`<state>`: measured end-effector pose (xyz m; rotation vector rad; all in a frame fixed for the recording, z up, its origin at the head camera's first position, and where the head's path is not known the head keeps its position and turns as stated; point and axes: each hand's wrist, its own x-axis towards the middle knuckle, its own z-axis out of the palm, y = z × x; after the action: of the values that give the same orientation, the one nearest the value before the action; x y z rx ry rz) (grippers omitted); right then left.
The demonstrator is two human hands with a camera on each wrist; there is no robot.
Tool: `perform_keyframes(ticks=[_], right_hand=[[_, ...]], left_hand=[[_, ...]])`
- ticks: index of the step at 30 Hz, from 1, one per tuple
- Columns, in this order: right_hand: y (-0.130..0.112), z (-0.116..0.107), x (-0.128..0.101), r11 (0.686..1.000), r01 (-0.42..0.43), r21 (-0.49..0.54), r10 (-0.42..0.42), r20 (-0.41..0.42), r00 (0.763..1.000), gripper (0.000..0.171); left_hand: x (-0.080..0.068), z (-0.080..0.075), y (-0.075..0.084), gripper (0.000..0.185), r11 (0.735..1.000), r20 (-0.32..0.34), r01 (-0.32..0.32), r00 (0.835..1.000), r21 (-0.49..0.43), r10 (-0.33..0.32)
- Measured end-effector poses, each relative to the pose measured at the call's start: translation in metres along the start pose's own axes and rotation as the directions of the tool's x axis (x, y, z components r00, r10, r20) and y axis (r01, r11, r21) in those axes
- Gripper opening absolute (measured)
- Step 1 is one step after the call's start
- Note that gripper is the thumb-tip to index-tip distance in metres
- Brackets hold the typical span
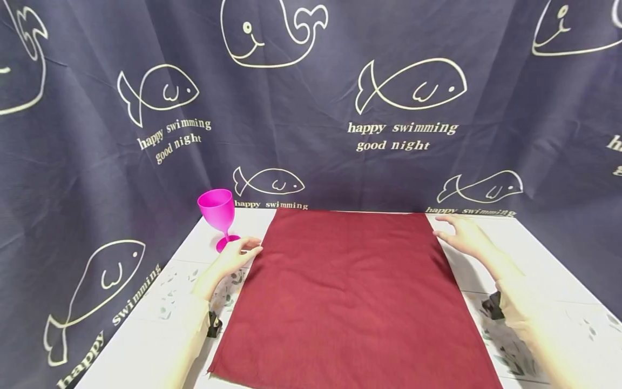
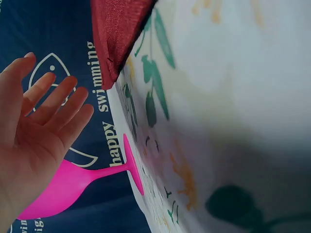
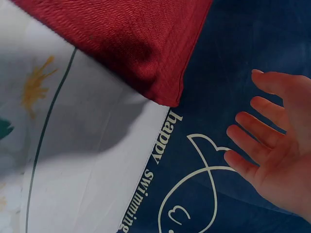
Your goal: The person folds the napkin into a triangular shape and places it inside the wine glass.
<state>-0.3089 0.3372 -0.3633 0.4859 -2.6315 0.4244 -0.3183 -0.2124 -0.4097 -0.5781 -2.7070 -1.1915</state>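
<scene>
A dark red cloth lies spread flat across the middle of the table, reaching its far edge. Near its left side is my left hand, fingers loosely extended and nothing held; the left wrist view shows its palm and spread fingers. Just behind that hand a bright pink goblet stands upright on the table. Beyond the cloth's far right corner my right hand hovers, its fingers relaxed and apart, holding nothing.
The white table has a cover printed with leaves and flowers. A dark blue curtain with white fish drawings and lettering hangs along the back and both sides of the table.
</scene>
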Motion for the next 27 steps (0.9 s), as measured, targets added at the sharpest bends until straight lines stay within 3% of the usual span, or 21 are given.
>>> perform_keyframes(ticks=[4,12,24,27], right_hand=[[-0.001,0.006,0.004,1.000,-0.019,0.018,0.018,0.012,1.000,0.040],[0.003,0.018,0.012,0.994,-0.079,0.074,0.075,0.054,0.996,0.045],[0.012,0.040,0.025,0.996,-0.039,0.074,0.036,0.045,0.998,0.041],[0.013,0.044,0.028,0.998,-0.031,0.061,0.029,0.040,0.999,0.039]], left_hand=[[0.001,0.002,-0.003,0.037,1.000,0.017,-0.008,1.000,-0.004,0.009],[0.002,0.007,-0.008,0.033,0.999,0.119,0.018,0.993,0.039,-0.023],[-0.002,0.015,-0.006,0.019,0.994,0.152,-0.070,0.987,0.087,0.056],[-0.003,0.015,-0.004,0.018,0.993,0.145,-0.064,0.988,0.096,0.050]])
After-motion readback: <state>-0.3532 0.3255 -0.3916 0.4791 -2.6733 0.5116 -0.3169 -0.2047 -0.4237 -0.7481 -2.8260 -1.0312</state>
